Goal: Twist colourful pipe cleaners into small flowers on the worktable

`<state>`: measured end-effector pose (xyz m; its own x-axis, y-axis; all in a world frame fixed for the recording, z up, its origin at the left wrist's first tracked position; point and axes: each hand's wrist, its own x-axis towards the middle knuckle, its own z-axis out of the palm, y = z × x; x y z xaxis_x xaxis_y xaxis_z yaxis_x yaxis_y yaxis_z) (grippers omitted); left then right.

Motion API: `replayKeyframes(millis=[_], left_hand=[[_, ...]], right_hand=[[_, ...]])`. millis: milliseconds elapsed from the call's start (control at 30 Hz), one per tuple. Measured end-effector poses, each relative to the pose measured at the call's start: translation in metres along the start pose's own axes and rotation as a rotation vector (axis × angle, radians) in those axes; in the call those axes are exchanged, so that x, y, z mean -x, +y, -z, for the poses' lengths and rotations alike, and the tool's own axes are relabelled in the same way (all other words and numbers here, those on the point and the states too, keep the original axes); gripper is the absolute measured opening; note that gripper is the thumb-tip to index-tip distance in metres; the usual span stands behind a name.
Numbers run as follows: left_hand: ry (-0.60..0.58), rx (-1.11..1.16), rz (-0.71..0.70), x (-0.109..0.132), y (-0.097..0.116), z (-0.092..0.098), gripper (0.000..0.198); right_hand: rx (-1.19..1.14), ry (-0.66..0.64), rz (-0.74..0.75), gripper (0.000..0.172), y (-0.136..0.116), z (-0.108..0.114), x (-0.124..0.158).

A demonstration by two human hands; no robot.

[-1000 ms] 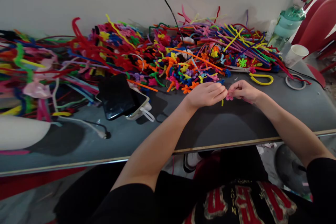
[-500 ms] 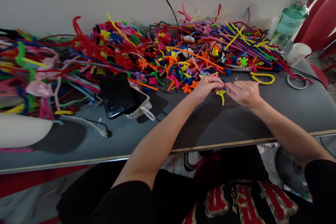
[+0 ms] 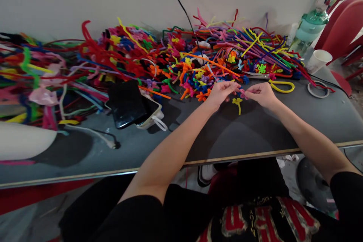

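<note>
My left hand [image 3: 220, 92] and my right hand [image 3: 261, 93] meet over the grey table [image 3: 246, 132], fingertips pinched together on a small pink pipe-cleaner flower [image 3: 242, 93]. Just below them a yellow pipe-cleaner flower [image 3: 237, 103] with a short stem lies on the table, touched by neither hand. A big heap of coloured pipe cleaners and finished flowers [image 3: 181, 56] stretches along the wall right behind my hands.
A black phone [image 3: 126, 103] rests on a white power bank [image 3: 153, 113] at the left, with a white cable [image 3: 93, 133]. At the right are a yellow loop [image 3: 282, 85], a tape ring [image 3: 318, 89], a paper cup [image 3: 320, 59] and a green bottle [image 3: 310, 26].
The yellow flower that hung from my fingers now lies on the table. Both hands shifted slightly up toward the heap and pinch the pink flower between them.
</note>
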<state>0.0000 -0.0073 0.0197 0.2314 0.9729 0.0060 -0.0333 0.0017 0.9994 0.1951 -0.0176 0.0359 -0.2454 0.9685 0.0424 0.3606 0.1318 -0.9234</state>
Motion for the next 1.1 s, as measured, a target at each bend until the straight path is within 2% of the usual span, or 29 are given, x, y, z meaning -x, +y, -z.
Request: replayKeyframes(millis=[200, 433, 667, 800, 967, 1033, 1100], left_hand=[[-0.072, -0.138, -0.095, 0.003, -0.005, -0.005, 0.017], [-0.077, -0.162, -0.12, 0.003, -0.006, -0.005, 0.014], [-0.085, -0.277, -0.102, 0.001, -0.015, -0.006, 0.015], [-0.085, -0.379, -0.135, 0.004, -0.015, -0.012, 0.016], [-0.006, -0.56, -0.283, 0.009, -0.009, -0.016, 0.011], [0.036, -0.571, -0.28, 0.012, -0.007, -0.018, 0.01], [0.074, -0.55, -0.216, 0.014, -0.006, -0.019, 0.012]], right_hand=[[0.048, 0.019, -0.002, 0.021, 0.0, -0.001, 0.002], [0.146, 0.055, 0.021, 0.023, 0.0, -0.001, 0.002], [0.267, 0.027, 0.026, 0.021, 0.003, -0.001, 0.002], [0.169, -0.078, -0.054, 0.02, 0.009, 0.002, -0.001], [-0.032, -0.183, -0.134, 0.016, 0.01, 0.006, -0.005], [-0.048, -0.184, -0.143, 0.016, 0.009, 0.006, -0.005], [-0.045, -0.143, -0.136, 0.017, 0.009, 0.005, -0.004]])
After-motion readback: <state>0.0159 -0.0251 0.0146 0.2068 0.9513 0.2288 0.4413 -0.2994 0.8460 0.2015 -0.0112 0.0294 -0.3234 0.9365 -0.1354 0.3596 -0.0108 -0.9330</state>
